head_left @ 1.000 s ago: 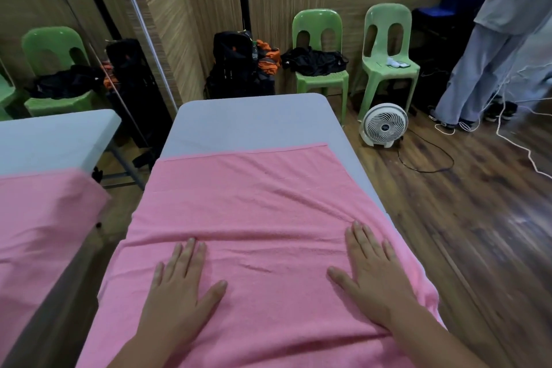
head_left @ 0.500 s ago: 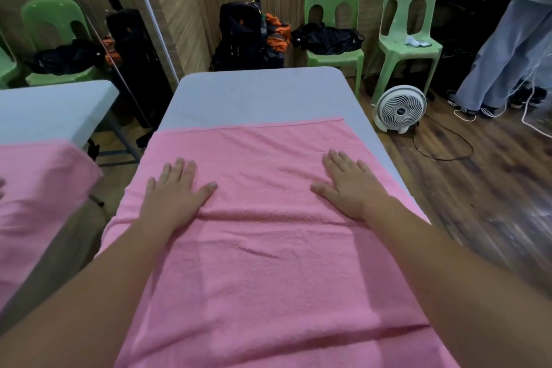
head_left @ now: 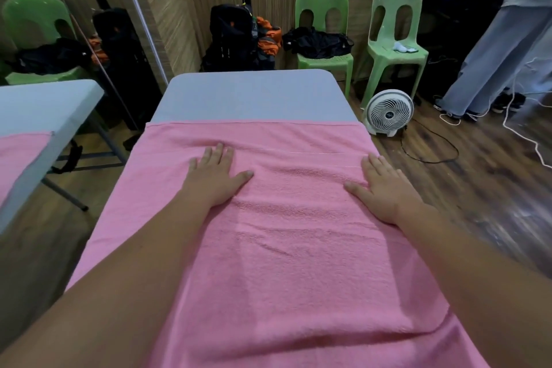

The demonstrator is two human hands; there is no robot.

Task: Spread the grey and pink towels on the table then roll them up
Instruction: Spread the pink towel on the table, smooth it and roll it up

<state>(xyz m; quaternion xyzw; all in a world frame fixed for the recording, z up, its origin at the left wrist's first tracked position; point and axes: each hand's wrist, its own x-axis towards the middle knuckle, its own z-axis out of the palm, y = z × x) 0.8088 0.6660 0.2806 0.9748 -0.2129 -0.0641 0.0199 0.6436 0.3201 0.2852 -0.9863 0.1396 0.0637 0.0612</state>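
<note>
A pink towel (head_left: 286, 248) lies spread flat over most of the grey table (head_left: 254, 95), its far hem straight across the tabletop. My left hand (head_left: 216, 176) rests palm down on the towel near its far left part, fingers apart. My right hand (head_left: 385, 188) lies flat on the towel by its right edge, fingers apart too. Neither hand grips the cloth. No grey towel is visible.
A mirror (head_left: 44, 69) on the left reflects the table and towel. Two green chairs (head_left: 325, 48) and dark bags (head_left: 236, 39) stand behind the table. A white floor fan (head_left: 388, 112) with its cable sits right of the table. A person's legs (head_left: 493, 63) stand at far right.
Both hands have slid away from me along the towel toward its far hem, arms stretching out. The right hand has also moved out to the towel's right edge.
</note>
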